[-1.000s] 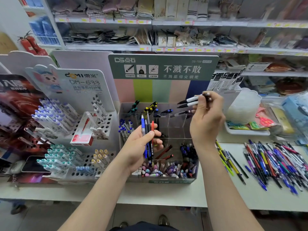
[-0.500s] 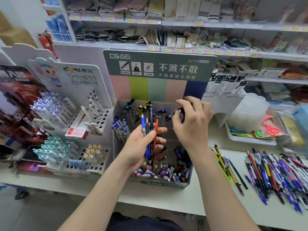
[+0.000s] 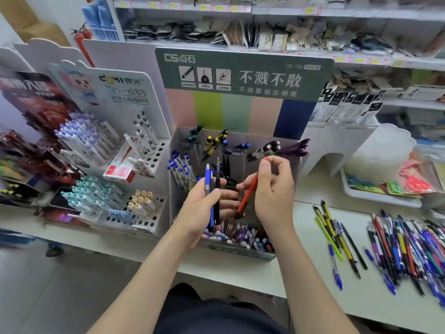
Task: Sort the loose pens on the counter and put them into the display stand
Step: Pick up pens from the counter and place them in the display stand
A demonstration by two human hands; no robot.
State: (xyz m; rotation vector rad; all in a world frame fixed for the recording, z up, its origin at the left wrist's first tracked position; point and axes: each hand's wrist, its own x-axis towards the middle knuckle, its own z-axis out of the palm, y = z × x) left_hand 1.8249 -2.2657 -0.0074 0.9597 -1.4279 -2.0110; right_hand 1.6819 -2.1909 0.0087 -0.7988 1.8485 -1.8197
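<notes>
Partway, by the look of it. Pinching red pen (image 3: 248, 196) with right hand (image 3: 274, 191), gripping blue and black pens (image 3: 213, 189) in left hand (image 3: 201, 210), above part-stocked display stand (image 3: 238, 251). Left to sort: large pile of loose pens (image 3: 407, 244) on table (image 3: 361, 302).

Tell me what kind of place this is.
Most likely a stationery shop or small general store: a branded pen display stand on a counter, stocked shelves with yellow price tags behind, and a pile of loose pens.
</notes>
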